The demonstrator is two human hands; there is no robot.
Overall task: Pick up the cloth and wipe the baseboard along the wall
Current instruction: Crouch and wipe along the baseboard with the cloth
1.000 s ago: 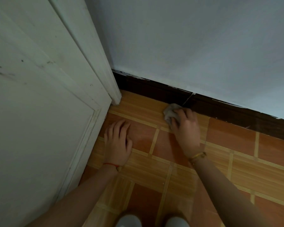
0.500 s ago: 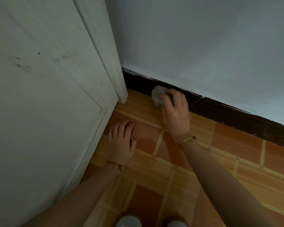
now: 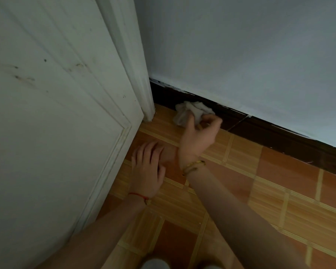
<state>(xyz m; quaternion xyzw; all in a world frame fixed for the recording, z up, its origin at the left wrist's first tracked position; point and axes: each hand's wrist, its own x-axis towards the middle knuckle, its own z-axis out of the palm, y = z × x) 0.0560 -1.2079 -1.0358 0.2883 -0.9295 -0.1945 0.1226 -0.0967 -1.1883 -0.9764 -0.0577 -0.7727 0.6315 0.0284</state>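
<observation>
A crumpled pale grey cloth (image 3: pixel 190 111) is pressed against the dark brown baseboard (image 3: pixel 279 136) that runs along the foot of the pale wall. My right hand (image 3: pixel 199 136) grips the cloth from below, with fingers curled round it, close to the corner by the door frame. My left hand (image 3: pixel 147 171) lies flat on the tiled floor, fingers straight, just left of my right wrist. A gold bracelet sits on my right wrist and a red string on my left.
A white panelled door (image 3: pixel 56 123) and its frame (image 3: pixel 136 74) fill the left side, close to my left hand. Orange and tan floor tiles (image 3: pixel 279 200) stretch to the right along the baseboard. My shoe tips show at the bottom edge.
My right hand has lifted the cloth from the floor onto the baseboard and slid it left toward the door frame. My left hand has stayed flat on the floor.
</observation>
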